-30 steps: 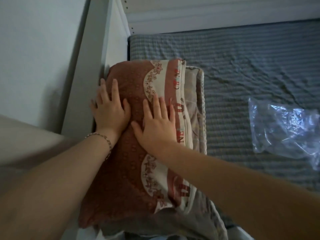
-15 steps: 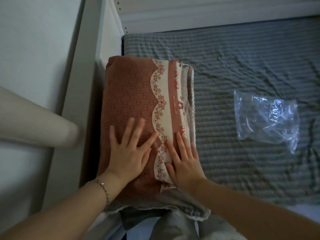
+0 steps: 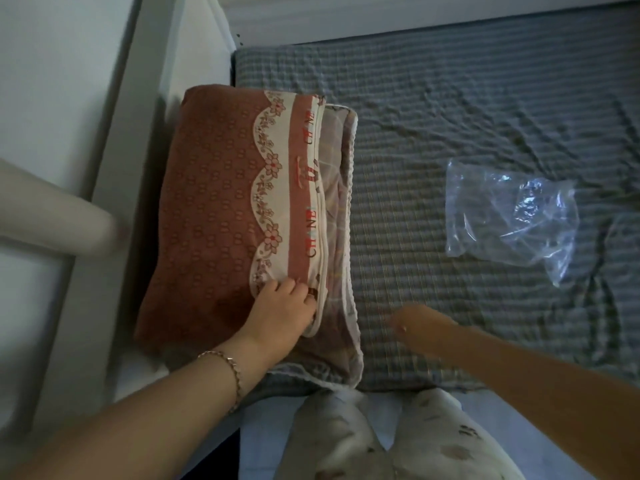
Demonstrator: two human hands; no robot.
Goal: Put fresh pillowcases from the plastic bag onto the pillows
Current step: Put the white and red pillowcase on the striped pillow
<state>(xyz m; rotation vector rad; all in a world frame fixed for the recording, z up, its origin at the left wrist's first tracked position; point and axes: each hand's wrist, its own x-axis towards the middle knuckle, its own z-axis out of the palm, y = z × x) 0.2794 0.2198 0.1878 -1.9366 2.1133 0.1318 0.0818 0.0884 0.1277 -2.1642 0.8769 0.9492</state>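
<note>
Left hand [image 3: 282, 308] rested on the near right corner of the red-brown floral pillowcase [image 3: 207, 209], fingers curled, pinching its hem. Right hand [image 3: 422, 323], blurred, hung over the grey sheet [image 3: 415, 202] just right of the pillowcase; its grip could not be determined. Clear plastic bag [image 3: 509, 220] lay farther off, well right of the pillowcase.

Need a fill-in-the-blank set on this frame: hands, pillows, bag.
1. The brown pillow lies ___ the grey one.
2. The ___ hand grips the brown pillow's edge.
3. The right hand, blurred, is over the sheet, holding ___.
4. The bag lies to the pillows' ___.
Missing: on; left; nothing; right.
</note>
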